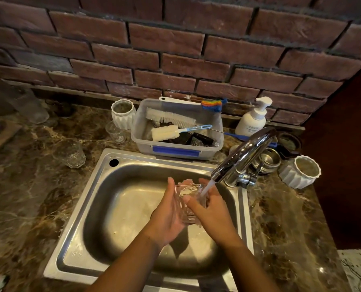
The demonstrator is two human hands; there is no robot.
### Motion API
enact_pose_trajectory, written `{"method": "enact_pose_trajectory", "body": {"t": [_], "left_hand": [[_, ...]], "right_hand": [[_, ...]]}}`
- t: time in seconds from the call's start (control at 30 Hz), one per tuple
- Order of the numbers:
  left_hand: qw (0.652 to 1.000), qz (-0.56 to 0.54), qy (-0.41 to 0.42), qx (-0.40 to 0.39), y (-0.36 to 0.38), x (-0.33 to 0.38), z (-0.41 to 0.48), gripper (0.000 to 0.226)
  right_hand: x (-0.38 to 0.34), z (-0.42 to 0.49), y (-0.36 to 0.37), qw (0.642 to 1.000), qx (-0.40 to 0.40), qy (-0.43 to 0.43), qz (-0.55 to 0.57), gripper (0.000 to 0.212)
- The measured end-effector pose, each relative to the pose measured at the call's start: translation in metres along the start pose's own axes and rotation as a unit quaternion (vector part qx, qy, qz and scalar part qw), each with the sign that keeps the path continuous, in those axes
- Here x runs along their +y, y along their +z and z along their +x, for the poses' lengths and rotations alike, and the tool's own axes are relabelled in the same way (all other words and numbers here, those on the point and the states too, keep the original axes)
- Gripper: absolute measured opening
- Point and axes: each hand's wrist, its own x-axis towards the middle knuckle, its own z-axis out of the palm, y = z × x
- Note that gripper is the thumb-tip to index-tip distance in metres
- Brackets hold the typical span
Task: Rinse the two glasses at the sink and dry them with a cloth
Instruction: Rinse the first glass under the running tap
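Over the right half of the stainless sink (112,218), both hands are holding a clear faceted glass (188,193) tilted with its mouth turned up towards the tap. The left hand (168,216) is cradling the glass from the left and from below, palm up, its thumb standing against the near side and its fingers curving round the far side. The right hand (214,213) is gripping it from the right, thumb lying across the near wall and fingers wrapped round the back. The chrome tap (245,152), mounted at the sink's right rear corner, is pouring a stream of water (207,187) onto the glass's right rim, just beside the right fingers. The second faceted glass (70,154) is standing upright on the marble countertop (28,197), just off the sink's left rear corner and well apart from the hands. Behind the sink's rear edge a plastic tub (141,142) is holding a white bottle brush (169,118) and a sponge brush (165,133). A white pump bottle (252,121) is standing against the brick wall (175,49) behind the tap, and a white ribbed cup (301,171) is lying tilted near the countertop's right edge.
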Motion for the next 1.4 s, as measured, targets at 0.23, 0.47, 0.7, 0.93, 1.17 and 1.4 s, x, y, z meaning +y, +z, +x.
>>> {"method": "enact_pose_trajectory", "body": {"t": [0.23,0.47,0.7,0.93,1.17,1.4], "left_hand": [[0.998,0.021,-0.027,0.043,0.005,-0.007,0.009,0.082],[0.984,0.152,0.034,0.084,0.027,-0.014,0.003,0.070],[0.994,0.067,0.019,0.081,0.019,-0.014,-0.003,0.066],[0.997,-0.015,-0.018,0.076,0.012,-0.019,0.008,0.078],[0.983,0.064,-0.006,0.170,0.032,-0.014,0.007,0.072],[0.985,0.113,0.036,0.128,0.032,-0.016,-0.002,0.060]], "right_hand": [[0.002,-0.004,0.000,0.999,-0.002,0.010,0.032,0.039],[0.002,0.001,0.015,0.992,0.099,0.048,0.059,0.059],[-0.011,0.012,0.017,0.946,0.128,0.182,0.238,0.052],[-0.001,0.003,0.017,0.970,0.144,0.094,0.171,0.054],[0.001,-0.004,0.025,0.991,0.125,-0.012,0.039,0.039],[-0.003,0.005,0.018,0.986,0.121,0.038,0.106,0.020]]}}
